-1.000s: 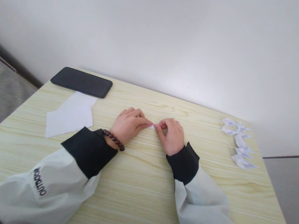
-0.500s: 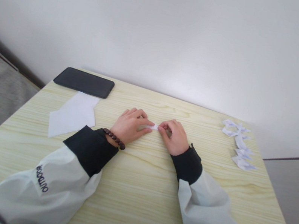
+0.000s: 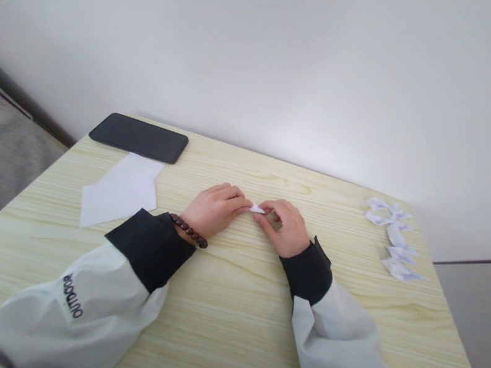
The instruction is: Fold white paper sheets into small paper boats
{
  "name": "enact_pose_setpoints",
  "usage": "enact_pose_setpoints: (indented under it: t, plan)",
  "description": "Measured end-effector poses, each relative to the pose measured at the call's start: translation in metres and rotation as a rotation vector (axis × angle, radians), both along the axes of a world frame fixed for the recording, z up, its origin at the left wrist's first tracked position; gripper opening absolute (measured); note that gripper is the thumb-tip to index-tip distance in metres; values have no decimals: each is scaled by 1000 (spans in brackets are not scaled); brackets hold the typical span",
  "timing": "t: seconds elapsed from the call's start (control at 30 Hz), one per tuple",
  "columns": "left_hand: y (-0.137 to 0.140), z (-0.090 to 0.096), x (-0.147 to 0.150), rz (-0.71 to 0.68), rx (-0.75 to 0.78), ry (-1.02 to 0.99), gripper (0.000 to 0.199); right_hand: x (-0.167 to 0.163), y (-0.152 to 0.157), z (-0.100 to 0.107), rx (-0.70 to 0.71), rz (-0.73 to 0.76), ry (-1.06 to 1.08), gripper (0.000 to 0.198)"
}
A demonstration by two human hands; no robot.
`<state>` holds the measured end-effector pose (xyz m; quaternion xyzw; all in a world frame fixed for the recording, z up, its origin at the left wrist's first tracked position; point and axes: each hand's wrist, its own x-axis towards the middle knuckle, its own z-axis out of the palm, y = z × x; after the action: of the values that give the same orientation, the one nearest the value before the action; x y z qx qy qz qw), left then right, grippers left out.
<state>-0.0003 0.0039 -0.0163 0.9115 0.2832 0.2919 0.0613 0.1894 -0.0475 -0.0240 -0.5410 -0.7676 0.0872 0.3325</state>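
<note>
A small folded piece of white paper [image 3: 257,208] is between my two hands at the middle of the table [image 3: 234,308]. My left hand [image 3: 214,208], with a dark bead bracelet at the wrist, pinches its left end between thumb and fingers. At the paper's right end, the thumb and index finger of my right hand [image 3: 284,225] lie against it, slightly parted, the other fingers curled. Much of the paper is hidden by my fingertips. Its pointed right tip shows between them.
Flat white paper sheets [image 3: 119,193] lie at the left, partly overlapping, just below a black phone [image 3: 139,137]. Several small folded white paper pieces [image 3: 399,237] sit in a group near the right edge. A white wall [image 3: 267,56] rises behind the table.
My left fingers have closed together over the paper's left end, where index finger and thumb were apart. My right fingertips have shifted slightly left along it. The paper looks narrower and more pointed.
</note>
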Motion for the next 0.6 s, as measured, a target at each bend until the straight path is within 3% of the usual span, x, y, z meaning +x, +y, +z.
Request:
enact_pose_setpoints:
  t: [0.6]
  plan:
    - [-3, 8, 1, 27, 56, -114, 15, -4, -5, 9, 116, -6, 27, 18]
